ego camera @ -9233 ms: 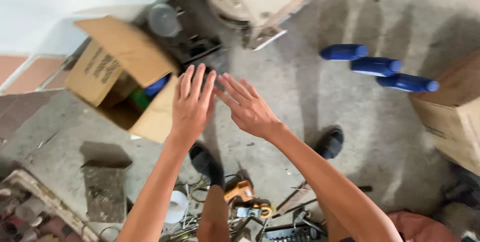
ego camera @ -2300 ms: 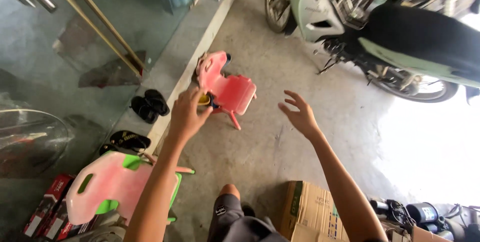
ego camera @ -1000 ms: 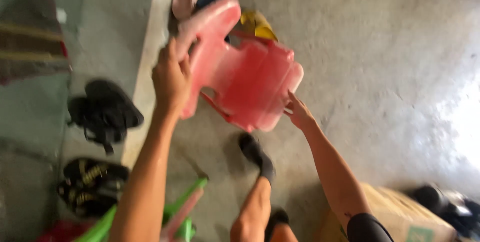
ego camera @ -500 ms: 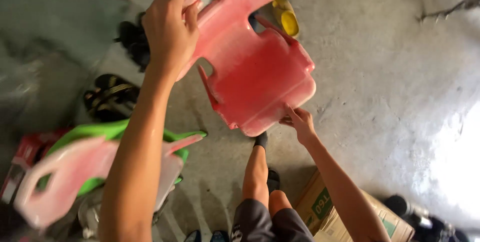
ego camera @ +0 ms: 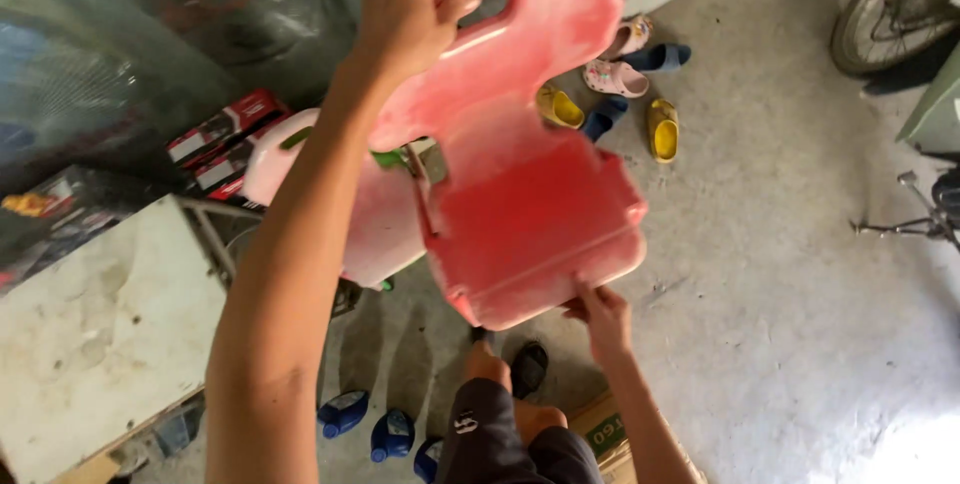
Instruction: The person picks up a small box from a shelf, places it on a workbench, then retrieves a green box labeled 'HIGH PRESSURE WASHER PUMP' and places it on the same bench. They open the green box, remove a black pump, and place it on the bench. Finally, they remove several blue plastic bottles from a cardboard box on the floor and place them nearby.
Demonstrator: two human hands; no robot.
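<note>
I hold a small red plastic chair (ego camera: pixel 530 204) up in the air in front of me, its seat facing me and its backrest at the top. My left hand (ego camera: pixel 410 9) grips the backrest by its handle slot. My right hand (ego camera: pixel 600 316) holds the front edge of the seat from below. My legs and a black sandal (ego camera: pixel 527 369) show on the concrete floor under the chair.
A pink and green plastic chair (ego camera: pixel 375 214) stands behind the red one. Left is a worn white tabletop (ego camera: pixel 90 334) and red boxes (ego camera: pixel 225 144). Several small slippers (ego camera: pixel 620 94) lie on the floor. Blue bottles (ego camera: pixel 365 424), a cardboard box (ego camera: pixel 600 434), a motorbike wheel (ego camera: pixel 885 4).
The red chair has been lifted off the floor and carried along as I turned. It is higher and closer now, and both hands keep their hold.
</note>
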